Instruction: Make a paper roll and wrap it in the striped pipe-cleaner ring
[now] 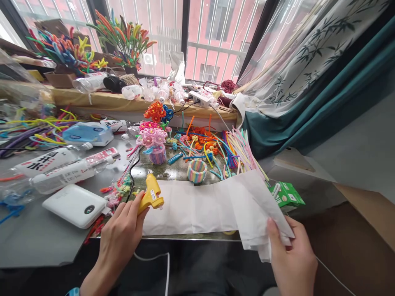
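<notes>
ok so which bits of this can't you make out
Right hand: head view, some fingertips behind the white sheet.
Tabletop: head view, partly covered by that sheet.
Blue wristband: head view, cut off by the bottom edge.
Yellow glue gun: head view, label print too small.
White power bank: head view, display too small.

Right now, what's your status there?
Left hand gripping yellow plastic glue gun. Right hand pinching creased white sheet. Round pastel-striped container just beyond sheet.

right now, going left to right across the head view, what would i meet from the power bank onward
White power bank, yellow glue gun, open pastel-striped pot, green carton.
</notes>
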The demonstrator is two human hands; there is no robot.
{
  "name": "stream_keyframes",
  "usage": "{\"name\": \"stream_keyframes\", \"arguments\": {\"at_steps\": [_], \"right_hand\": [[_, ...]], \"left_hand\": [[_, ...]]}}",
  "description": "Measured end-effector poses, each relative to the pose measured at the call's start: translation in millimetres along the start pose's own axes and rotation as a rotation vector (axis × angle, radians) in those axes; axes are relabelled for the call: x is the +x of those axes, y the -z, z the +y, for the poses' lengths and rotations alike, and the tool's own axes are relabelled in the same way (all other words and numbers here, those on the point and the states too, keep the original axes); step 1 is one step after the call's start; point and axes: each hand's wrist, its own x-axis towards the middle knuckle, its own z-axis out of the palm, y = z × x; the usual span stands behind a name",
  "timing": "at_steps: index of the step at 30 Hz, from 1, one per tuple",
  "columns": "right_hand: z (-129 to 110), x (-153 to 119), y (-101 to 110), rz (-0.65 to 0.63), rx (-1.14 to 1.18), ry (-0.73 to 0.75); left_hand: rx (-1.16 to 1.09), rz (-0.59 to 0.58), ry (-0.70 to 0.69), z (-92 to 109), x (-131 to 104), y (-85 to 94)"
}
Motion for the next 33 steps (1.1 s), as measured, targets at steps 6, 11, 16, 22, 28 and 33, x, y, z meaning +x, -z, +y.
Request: {"name": "stream_keyframes", "arguments": {"at_steps": [6,11,16,22,28,33], "right_hand": [[-14.1,7.2,19.5,0.365,-0.068,0.178],[-0.3,22.5,33.9,0.581,-0.130,0.348],[12.7,31.6,29.3,0.600,-0.322,0.574],[10.8,5.8,-25.4,0.136,-0.258,0.829],[11.5,-26.4,-61.8,-0.201,-0.192,0.790],[19.9,-14.1,-56.6,0.007,-0.211,0.595]], "left_hand": [[0.011,-0.006,0.004,-1.9,-1.1,-1.1],[0.025,-0.003,-0.003,-0.9,0.1,-1.8],[0.019,0.002,-0.023,1.6,0.0,-3.6],[-0.007,0.000,-0.041,5.9,1.3,-4.4],[-0.023,-0.009,-0.118,13.5,0.1,-3.0],[-0.022,-0.007,-0.170,17.2,-4.6,-8.7]]}}
